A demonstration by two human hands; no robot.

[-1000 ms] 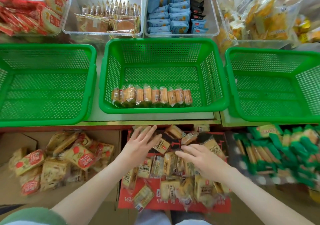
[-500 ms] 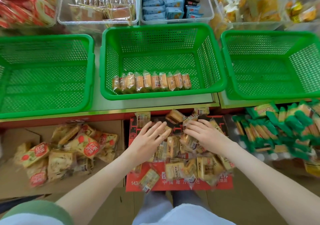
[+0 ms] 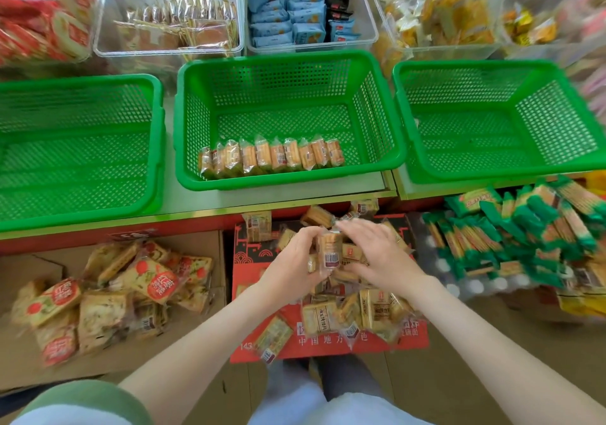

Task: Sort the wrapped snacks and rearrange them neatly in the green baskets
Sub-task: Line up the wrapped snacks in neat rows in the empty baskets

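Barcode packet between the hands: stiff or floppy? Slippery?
The packet is probably stiff: it stands upright in the left hand, like the row on edge in the middle basket. Glossy clear wrap likely slippery. Biscuits inside probably crack if squeezed.

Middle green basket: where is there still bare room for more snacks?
Behind the snack row, the floor of the middle basket is bare up to its back wall. The left basket and right basket hold nothing. Crowded: the front edge.
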